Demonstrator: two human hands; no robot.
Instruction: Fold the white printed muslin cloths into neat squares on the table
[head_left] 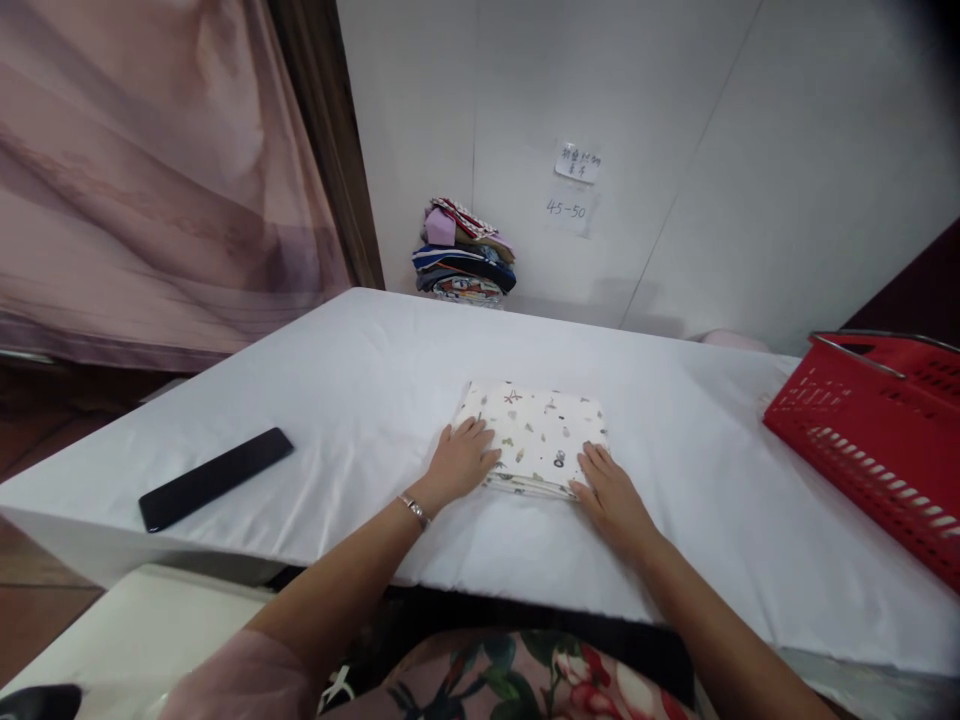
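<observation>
A folded white cloth (pixel 536 430) with small scattered prints lies flat near the middle of the white-covered table (pixel 360 390). Its layers show along the near edge. My left hand (pixel 461 460) rests on the cloth's left side, fingers stretched out and a silver band on the wrist. On the right side, my right hand (pixel 609 492) touches the near corner with its fingers spread flat. Neither hand grips the fabric.
A long black object (pixel 216 480) lies on the table's left part. At the right edge stands a red plastic basket (pixel 877 430) with metal handles. Several folded fabrics (pixel 465 255) are stacked at the far edge by the wall, below handwritten paper labels (pixel 577 163). Pink curtain (pixel 150 180) hangs at left.
</observation>
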